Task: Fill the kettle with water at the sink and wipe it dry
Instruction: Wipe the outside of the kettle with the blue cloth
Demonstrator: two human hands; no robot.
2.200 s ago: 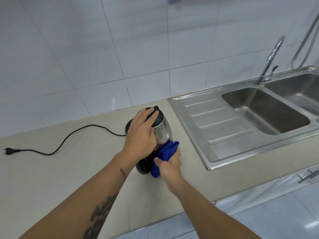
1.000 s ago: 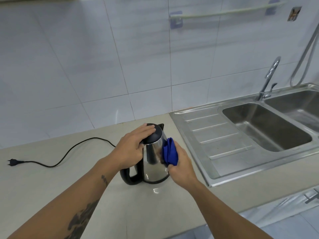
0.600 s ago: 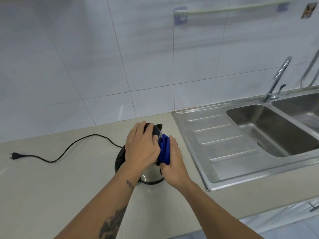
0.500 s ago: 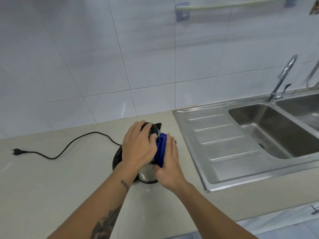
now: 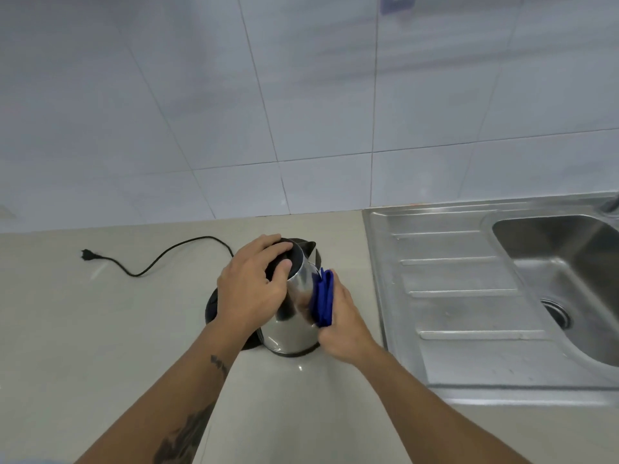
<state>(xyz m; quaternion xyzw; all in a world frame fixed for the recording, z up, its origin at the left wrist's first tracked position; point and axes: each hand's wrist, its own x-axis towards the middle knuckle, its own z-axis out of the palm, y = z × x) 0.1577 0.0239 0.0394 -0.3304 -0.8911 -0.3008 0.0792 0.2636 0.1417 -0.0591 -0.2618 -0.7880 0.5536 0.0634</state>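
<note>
A steel kettle [image 5: 294,316] with a black lid stands upright on the beige counter [image 5: 100,346], its spout pointing away from me. My left hand [image 5: 251,289] lies over the lid and grips its top. My right hand [image 5: 341,323] presses a folded blue cloth [image 5: 324,299] flat against the kettle's right side. The kettle's handle is mostly hidden under my left wrist.
A black power cord [image 5: 157,262] with its plug [image 5: 87,254] lies unplugged on the counter to the left. A steel sink [image 5: 562,272] with a ribbed drainboard [image 5: 452,296] sits to the right. White wall tiles rise behind.
My right hand has slid the blue cloth over the kettle's right side. My view has dropped and shifted left, so the tap has left the frame.
</note>
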